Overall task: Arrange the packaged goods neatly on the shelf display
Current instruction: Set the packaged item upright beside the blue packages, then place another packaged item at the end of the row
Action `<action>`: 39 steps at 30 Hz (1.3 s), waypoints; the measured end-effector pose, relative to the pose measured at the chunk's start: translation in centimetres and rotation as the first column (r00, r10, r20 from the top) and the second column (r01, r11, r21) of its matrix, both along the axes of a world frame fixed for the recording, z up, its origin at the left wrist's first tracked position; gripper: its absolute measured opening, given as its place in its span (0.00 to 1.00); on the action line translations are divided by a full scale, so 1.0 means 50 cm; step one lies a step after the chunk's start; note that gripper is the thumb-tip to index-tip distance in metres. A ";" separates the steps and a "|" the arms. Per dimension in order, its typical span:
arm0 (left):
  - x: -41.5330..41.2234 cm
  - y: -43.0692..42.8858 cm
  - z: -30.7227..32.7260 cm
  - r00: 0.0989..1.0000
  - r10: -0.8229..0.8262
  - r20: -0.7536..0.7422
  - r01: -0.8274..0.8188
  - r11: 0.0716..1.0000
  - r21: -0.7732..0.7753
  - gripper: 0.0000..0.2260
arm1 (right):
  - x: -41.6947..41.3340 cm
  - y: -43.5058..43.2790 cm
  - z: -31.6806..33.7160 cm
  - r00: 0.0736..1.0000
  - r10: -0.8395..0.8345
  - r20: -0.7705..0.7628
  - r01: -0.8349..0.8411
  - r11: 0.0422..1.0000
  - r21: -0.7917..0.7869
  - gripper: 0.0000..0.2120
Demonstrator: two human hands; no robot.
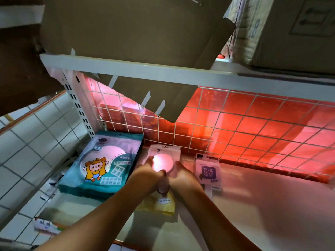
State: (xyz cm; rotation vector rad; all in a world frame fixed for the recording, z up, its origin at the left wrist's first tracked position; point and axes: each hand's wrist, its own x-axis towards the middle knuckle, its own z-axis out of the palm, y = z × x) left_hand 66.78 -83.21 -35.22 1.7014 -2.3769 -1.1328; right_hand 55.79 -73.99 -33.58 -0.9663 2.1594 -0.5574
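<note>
Fingers of left hand and right hand curl round mirror pack at lower centre, between teal pack and purple pack; square its edges to theirs, lay flat on shelf.

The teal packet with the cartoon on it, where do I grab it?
Take the teal packet by its near bottom edge, coming from the front. It lies flat on a stack, its top end at the wire grid, so that near edge is probably easiest to lift.
</note>
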 end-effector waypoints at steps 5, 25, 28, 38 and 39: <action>0.013 0.019 0.001 0.989 0.040 -0.142 -0.033 0.998 0.052 0.27 | 0.009 -0.009 -0.006 0.999 0.029 0.044 -0.031 0.999 0.029 0.36; 0.068 0.104 0.217 0.824 -0.435 -0.363 0.241 0.849 -0.470 0.17 | 0.021 0.108 0.175 0.964 0.022 -0.265 -0.159 0.846 -0.510 0.20; 0.078 0.090 0.286 0.719 -0.605 -0.342 0.324 0.727 -0.605 0.19 | 0.028 0.130 0.261 0.920 -0.008 -0.392 -0.213 0.830 -0.516 0.24; 0.046 0.156 0.501 0.432 -0.858 -0.279 0.308 0.431 -0.848 0.23 | 0.054 0.300 0.487 0.731 -0.298 -0.614 -0.124 0.826 -0.549 0.27; 0.038 0.174 0.523 0.391 -0.878 -0.276 0.308 0.408 -0.859 0.22 | 0.055 0.323 0.504 0.708 -0.329 -0.625 -0.098 0.831 -0.548 0.27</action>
